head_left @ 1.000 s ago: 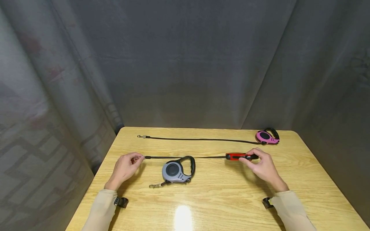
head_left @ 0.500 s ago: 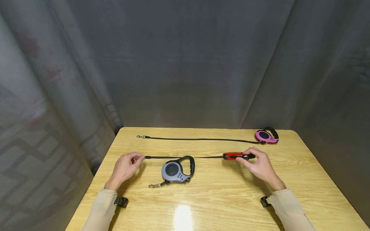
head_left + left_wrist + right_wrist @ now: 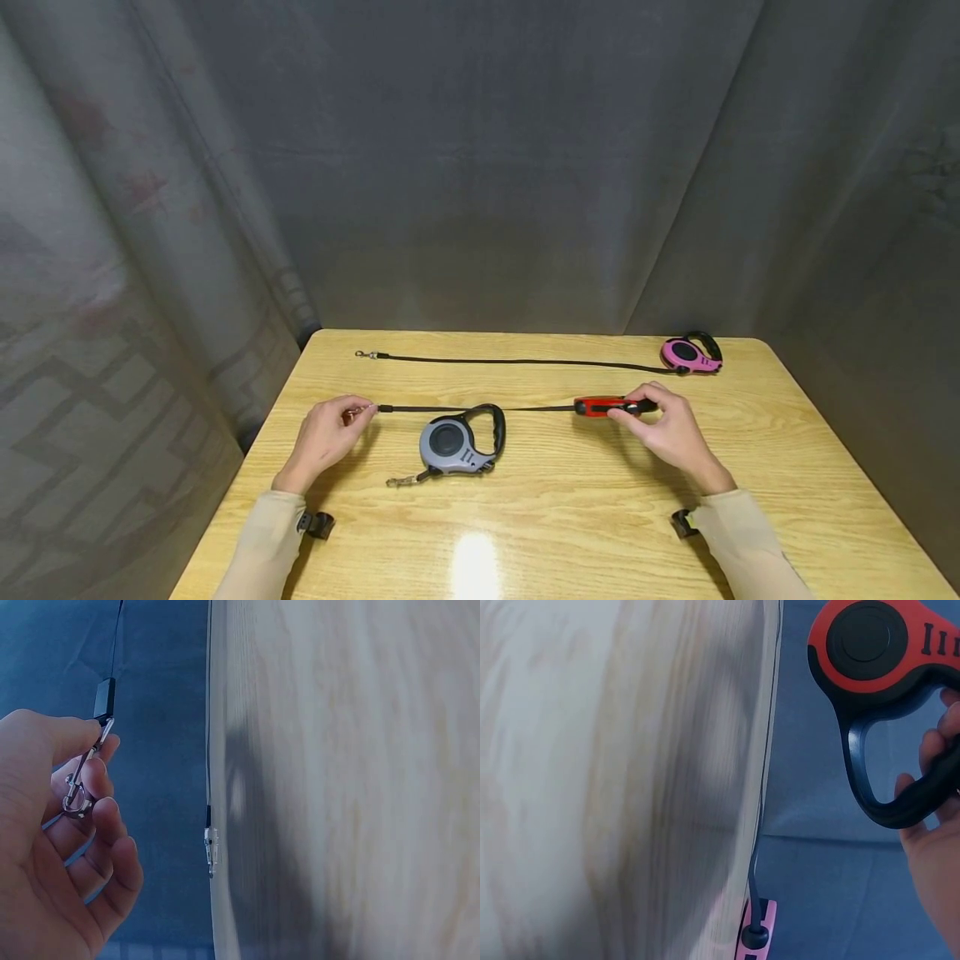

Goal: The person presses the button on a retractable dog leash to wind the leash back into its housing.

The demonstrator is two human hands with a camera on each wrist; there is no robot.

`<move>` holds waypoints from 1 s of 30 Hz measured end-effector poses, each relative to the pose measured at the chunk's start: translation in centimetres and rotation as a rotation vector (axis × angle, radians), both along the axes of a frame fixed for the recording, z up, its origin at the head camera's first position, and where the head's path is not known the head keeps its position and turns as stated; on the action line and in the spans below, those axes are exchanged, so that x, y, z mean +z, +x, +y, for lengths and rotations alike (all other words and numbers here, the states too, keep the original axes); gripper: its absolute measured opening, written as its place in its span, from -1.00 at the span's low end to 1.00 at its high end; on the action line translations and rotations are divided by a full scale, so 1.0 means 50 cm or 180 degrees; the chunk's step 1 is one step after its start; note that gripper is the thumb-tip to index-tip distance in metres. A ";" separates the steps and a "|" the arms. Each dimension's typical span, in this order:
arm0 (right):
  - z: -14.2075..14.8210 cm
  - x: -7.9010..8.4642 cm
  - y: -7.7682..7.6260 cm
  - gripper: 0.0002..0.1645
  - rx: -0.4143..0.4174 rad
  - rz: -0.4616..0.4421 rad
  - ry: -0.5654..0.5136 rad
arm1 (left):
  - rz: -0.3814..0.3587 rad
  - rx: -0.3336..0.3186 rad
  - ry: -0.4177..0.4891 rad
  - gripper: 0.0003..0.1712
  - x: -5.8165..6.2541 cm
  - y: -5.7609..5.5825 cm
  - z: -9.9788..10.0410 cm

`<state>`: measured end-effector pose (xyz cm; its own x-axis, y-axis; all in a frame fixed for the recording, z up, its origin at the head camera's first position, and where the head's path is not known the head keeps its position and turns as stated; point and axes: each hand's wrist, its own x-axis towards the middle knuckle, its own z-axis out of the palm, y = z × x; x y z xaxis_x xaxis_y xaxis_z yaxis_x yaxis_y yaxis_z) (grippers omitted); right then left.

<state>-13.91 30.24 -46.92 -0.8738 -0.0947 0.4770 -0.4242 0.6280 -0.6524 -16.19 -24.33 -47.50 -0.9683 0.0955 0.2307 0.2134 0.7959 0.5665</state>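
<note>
Between my two hands a red and black retractable dog leash (image 3: 600,406) is held above the table with its dark strap (image 3: 416,409) drawn out straight. My left hand (image 3: 327,433) pinches the metal snap hook (image 3: 81,776) at the strap's end between thumb and fingers. My right hand (image 3: 678,432) grips the black handle (image 3: 922,799) of the red leash, fingers passing through its loop. Beneath the strap, nearer me, lies a grey retractable leash (image 3: 447,442) with its black handle and short clip (image 3: 402,481); the stretched strap passes behind the handle top.
A pink retractable leash (image 3: 686,357) lies at the table's back right. Its black strap (image 3: 517,362) runs left along the back, ending in a metal clip (image 3: 366,356). Grey curtains (image 3: 465,167) hang behind the wooden table (image 3: 570,533).
My right hand has shifted a little to the left with the red leash, shortening the exposed strap. The left hand, the grey leash and the pink leash stay in place.
</note>
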 end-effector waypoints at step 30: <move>-0.017 -0.011 -0.003 -0.72 0.0050 -0.0002 -0.0086 | -0.0036 -0.0061 -0.0001 -0.75 0.005 -0.002 0.017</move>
